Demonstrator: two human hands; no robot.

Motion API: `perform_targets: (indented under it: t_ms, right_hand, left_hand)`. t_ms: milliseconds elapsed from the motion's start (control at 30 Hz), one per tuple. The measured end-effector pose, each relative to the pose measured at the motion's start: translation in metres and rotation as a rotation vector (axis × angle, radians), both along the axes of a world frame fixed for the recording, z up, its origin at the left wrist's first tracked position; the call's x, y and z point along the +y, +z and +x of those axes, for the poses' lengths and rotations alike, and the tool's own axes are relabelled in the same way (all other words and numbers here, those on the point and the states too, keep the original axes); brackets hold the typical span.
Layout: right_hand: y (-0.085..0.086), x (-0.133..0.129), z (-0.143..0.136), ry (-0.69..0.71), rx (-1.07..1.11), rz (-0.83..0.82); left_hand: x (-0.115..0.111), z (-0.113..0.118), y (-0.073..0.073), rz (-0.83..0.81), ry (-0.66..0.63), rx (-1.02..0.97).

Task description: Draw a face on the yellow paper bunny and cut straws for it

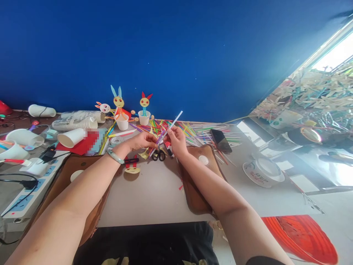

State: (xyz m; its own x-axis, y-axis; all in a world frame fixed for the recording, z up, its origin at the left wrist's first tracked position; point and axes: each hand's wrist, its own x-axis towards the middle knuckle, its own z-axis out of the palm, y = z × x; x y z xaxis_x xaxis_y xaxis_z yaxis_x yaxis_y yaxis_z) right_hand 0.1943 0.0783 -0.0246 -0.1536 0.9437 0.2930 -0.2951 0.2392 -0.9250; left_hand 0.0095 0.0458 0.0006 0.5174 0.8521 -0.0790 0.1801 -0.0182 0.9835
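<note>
Near the middle of the table, my left hand (145, 140) pinches a purple strip (161, 137) between its fingertips. Close beside it, my right hand (176, 139) is closed on a long white strip (175, 119) that slants up to the right. The two strips meet or cross between my hands. Just below my fingers lie black-handled scissors (159, 155). A cream paper face with red ears (132, 170) rests on the table below my left hand. Behind my hands spreads a pile of coloured strips (193, 131).
Decorated white cups (122, 121) stand by the blue wall. Stacked paper cups (74, 122) and a power strip (35, 189) are at the left. A black phone (221, 140) and a tape roll (263, 171) lie at the right. Brown pads (197, 184) lie under both forearms.
</note>
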Motion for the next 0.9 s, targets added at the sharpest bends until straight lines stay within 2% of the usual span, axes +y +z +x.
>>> perform_targets:
  t_ms: [100, 200, 300, 433, 667, 900]
  right_hand:
    - [-0.002, -0.001, -0.001, 0.028, -0.02, -0.008]
    - [-0.004, -0.003, -0.001, 0.113, -0.089, -0.018]
    - [-0.004, -0.005, -0.003, 0.155, -0.133, 0.014]
    - [-0.002, -0.008, -0.004, 0.129, -0.154, 0.022]
    - [0.0, -0.011, -0.004, 0.074, -0.214, 0.059]
    - [0.002, -0.013, -0.003, 0.045, -0.214, 0.089]
  left_hand:
    - [0.002, 0.0, -0.003, 0.033, 0.023, 0.002]
    - [0.003, 0.0, -0.006, 0.056, 0.126, -0.004]
    - [0.003, 0.001, -0.006, 0.005, 0.138, -0.008]
    - [0.0, 0.003, -0.002, -0.052, 0.111, -0.007]
    - [-0.003, 0.005, 0.004, -0.052, 0.109, 0.075]
    - [-0.003, 0.006, 0.005, -0.012, 0.164, 0.125]
